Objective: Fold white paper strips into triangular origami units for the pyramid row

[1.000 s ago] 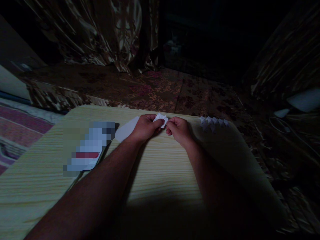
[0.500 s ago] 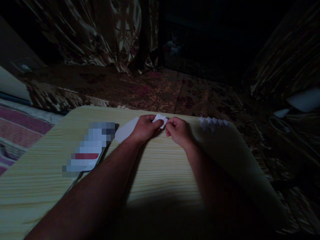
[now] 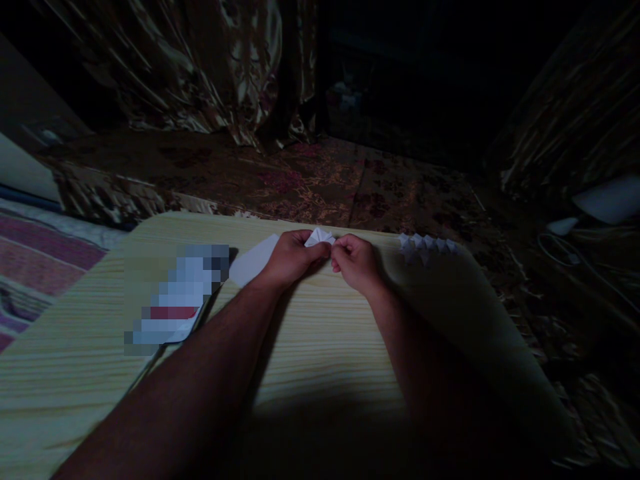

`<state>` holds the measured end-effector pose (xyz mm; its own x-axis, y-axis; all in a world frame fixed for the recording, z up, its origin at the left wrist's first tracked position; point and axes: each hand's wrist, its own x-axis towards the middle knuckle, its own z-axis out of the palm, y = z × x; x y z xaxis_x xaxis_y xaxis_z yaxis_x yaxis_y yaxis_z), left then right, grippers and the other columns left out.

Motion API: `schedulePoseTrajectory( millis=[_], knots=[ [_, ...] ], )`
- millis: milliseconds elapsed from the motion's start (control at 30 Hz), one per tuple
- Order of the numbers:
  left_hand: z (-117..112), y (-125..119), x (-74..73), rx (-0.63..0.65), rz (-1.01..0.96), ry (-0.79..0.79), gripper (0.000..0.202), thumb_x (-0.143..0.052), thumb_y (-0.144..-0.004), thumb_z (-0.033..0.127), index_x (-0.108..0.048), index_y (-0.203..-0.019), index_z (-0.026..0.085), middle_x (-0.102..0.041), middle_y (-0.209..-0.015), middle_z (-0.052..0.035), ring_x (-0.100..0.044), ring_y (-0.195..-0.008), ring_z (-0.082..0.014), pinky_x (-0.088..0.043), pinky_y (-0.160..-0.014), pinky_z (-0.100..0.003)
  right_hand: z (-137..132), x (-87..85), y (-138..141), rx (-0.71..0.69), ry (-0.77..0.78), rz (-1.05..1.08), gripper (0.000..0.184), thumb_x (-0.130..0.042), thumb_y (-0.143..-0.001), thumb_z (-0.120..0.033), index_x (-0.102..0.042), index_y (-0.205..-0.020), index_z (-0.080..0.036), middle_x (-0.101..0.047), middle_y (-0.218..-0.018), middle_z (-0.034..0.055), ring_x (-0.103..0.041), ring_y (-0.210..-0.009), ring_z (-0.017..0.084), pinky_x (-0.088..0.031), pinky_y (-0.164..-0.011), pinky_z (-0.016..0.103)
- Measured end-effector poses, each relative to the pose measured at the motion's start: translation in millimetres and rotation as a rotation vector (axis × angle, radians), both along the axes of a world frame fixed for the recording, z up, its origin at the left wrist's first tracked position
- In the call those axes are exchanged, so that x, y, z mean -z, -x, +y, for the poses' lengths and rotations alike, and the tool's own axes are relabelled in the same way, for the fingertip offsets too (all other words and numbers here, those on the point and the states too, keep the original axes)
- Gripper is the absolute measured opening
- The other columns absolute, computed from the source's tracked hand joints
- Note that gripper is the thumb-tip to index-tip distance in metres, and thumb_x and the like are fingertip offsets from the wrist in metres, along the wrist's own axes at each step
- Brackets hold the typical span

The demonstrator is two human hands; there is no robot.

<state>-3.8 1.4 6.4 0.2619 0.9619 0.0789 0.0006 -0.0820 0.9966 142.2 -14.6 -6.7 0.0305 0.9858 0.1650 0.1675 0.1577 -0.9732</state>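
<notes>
While both hands meet at the far edge of the worktop, they pinch one small folded white paper piece between them. The left hand is closed around its left side, with the fingers curled over it, and the right hand is closed on its right side with thumb and fingertips. Most of the paper is hidden by the fingers, so its shape is not clear. Just left of the left hand, partly under the wrist, lies a flat white sheet. Further left lies a blurred packet. To the right of the right hand, well apart, a row of small folded paper pieces rests on the worktop.
</notes>
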Motion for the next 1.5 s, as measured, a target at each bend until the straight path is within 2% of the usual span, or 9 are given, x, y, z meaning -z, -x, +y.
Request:
schedulePoseTrajectory(
  millis=[433,700,867,1067,1267,1500],
  knots=[
    [-1.5,0.2,-2.8,0.005,0.020,0.005,0.014,-0.064,-0.067,0.027,-0.059,-0.067,0.013,-0.053,-0.052,0.0022,-0.041,-0.044,-0.0069,-0.026,-0.042,-0.021,0.0,-1.5,-0.3,-0.043,0.029,0.036,0.011,-0.054,-0.072,-0.028,-0.054,-0.070,-0.018,-0.055,-0.053,-0.0042,-0.051,-0.046,0.009,-0.041,-0.045,0.020],
    [-0.3,0.1,-0.7,-0.010,-0.028,0.031,0.018,-0.066,-0.068,0.029,-0.059,-0.067,0.013,-0.052,-0.052,0.0027,-0.039,-0.043,-0.0061,-0.025,-0.041,-0.020,-0.7,-3.7,-1.2,0.002,0.055,0.130,0.013,-0.059,-0.070,-0.029,-0.059,-0.074,-0.016,-0.059,-0.057,-0.0024,-0.055,-0.049,0.009,-0.045,-0.046,0.020],
    [-1.3,0.1,-2.0,0.000,0.013,0.010,0.016,-0.065,-0.067,0.027,-0.060,-0.066,0.012,-0.053,-0.053,0.0018,-0.040,-0.044,-0.0063,-0.027,-0.042,-0.020,0.1,-2.7,-0.4,0.011,0.051,0.126,0.014,-0.062,-0.068,-0.029,-0.059,-0.075,-0.017,-0.059,-0.057,-0.0022,-0.055,-0.049,0.010,-0.045,-0.044,0.020],
    [-0.4,0.0,0.9,-0.001,0.055,-0.007,0.023,-0.066,-0.069,0.034,-0.062,-0.073,0.011,-0.055,-0.057,0.0015,-0.041,-0.045,-0.0064,-0.027,-0.043,-0.020,2.0,0.4,0.6,0.053,0.039,0.112,0.013,-0.060,-0.069,-0.029,-0.058,-0.073,-0.017,-0.058,-0.053,-0.0028,-0.053,-0.045,0.010,-0.043,-0.042,0.020],
    [-2.3,0.1,-2.7,0.000,0.067,-0.028,0.025,-0.071,-0.065,0.031,-0.065,-0.078,0.011,-0.060,-0.065,-0.0002,-0.046,-0.052,-0.0074,-0.033,-0.048,-0.019,1.5,-1.2,0.0,0.057,0.024,0.087,0.013,-0.058,-0.070,-0.029,-0.058,-0.073,-0.017,-0.055,-0.049,-0.0045,-0.050,-0.042,0.009,-0.041,-0.043,0.020],
    [-0.4,1.2,0.7,0.008,0.046,-0.037,0.023,-0.070,-0.067,0.030,-0.065,-0.078,0.011,-0.060,-0.064,0.0004,-0.045,-0.051,-0.0070,-0.033,-0.048,-0.019,2.6,0.6,0.2,0.025,0.020,0.092,0.012,-0.057,-0.071,-0.030,-0.055,-0.071,-0.018,-0.054,-0.051,-0.0048,-0.049,-0.043,0.008,-0.040,-0.043,0.019]
  ],
)
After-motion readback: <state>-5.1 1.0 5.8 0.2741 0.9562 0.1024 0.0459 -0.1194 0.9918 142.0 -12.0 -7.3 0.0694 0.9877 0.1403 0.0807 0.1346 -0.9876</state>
